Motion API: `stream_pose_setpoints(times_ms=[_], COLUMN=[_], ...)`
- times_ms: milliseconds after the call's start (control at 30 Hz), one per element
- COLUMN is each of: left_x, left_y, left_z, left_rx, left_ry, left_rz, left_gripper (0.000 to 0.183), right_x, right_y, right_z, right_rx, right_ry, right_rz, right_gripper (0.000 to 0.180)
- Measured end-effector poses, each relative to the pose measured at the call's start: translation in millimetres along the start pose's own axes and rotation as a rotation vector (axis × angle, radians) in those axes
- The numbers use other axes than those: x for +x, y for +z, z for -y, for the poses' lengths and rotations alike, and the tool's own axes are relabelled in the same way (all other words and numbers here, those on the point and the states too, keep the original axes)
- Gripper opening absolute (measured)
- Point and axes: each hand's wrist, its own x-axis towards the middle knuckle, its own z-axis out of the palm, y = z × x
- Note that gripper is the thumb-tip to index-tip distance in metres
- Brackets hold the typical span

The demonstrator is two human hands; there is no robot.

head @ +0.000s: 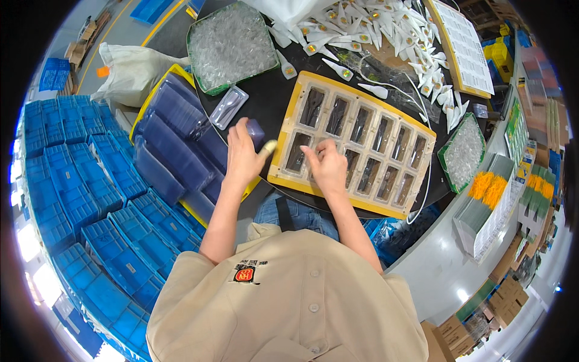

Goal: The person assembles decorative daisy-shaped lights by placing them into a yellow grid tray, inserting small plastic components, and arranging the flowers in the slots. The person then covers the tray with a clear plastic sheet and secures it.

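Observation:
A yellow-framed tray (353, 145) with two rows of rectangular cavities lies on the black table before me. Clear plastic blister shells (312, 107) appear to line its cavities. Over the near row, toward the left end, my right hand (329, 169) has its fingers bent and thumb out; whether anything is between them is hidden. My left hand (244, 156) is off the tray's left edge, fingers and thumb spread, a yellow cover on the thumb. Close beside its fingers is a small bluish stack of clear plastic (255, 131), blurred. A single clear blister shell (229, 107) rests beyond that hand.
Left, a yellow crate (165, 74) holds stacked bluish plastic shells (174, 140), near piled blue crates (117, 253). Green-edged trays of small clear pieces (233, 45) (463, 154) flank white pointed pieces (344, 27). A white cord (425, 190) crosses the yellow-framed tray's right side.

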Motion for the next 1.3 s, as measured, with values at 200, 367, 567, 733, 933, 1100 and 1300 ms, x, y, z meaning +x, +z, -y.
stream_pose_setpoints(times_ms=[200,367,567,733,933,1100,1300], left_x=[1,14,64,69,124,201,188], left_y=[27,60,103,108,101,115,90], left_z=[7,-47,-82,-94,-112,-107,-108], left_rx=[0.015,0.139,0.376,0.431,0.39,0.572,0.17], left_ry=[0.208,0.449,0.701,0.672,0.707,0.674,0.672], left_rz=[-0.249,0.016,0.1,0.233,-0.087,-0.065,-0.105], left_gripper=[0.062,0.072,0.073,0.075,0.057,0.04,0.023], right_x=[3,-17,-23,63,220,204,125], right_y=[-42,-21,-28,-80,-108,-122,-134], right_z=[-37,-61,-58,-64,-105,-88,-79], right_rx=[-0.369,-0.522,-0.439,-0.205,-0.38,-0.168,-0.245], right_ry=[-0.379,-0.181,-0.148,-0.341,-0.434,-0.776,-1.029], right_rz=[-0.22,-0.005,-0.023,-0.186,0.274,0.129,0.39], right_gripper=[0.038,0.077,0.082,0.047,0.022,0.016,0.027])
